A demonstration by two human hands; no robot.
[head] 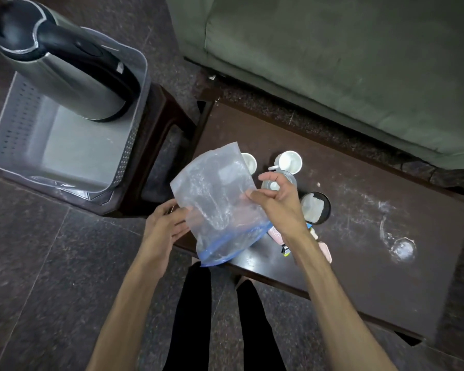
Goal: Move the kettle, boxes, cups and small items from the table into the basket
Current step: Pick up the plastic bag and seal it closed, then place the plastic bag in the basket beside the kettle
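A steel kettle (62, 65) with a black handle stands in the far corner of the grey basket (19, 124) at the left. Over the near left corner of the dark table (359, 250) I hold a clear plastic zip bag (214, 199) with a blue seal. My left hand (166, 223) grips its left edge and my right hand (276, 202) pinches its right side. Behind the bag stand two white cups (289, 162) (249, 162), a small grey dish (291, 178) and a black round container (316, 207). Pink and coloured small items (279, 239) lie under my right wrist.
The basket rests on a dark brown stool (156, 145) left of the table. A green sofa (332, 62) runs along the far side. White dusty smudges (399, 247) mark the table's right half. My dark-clad legs (193, 317) stand at the near table edge.
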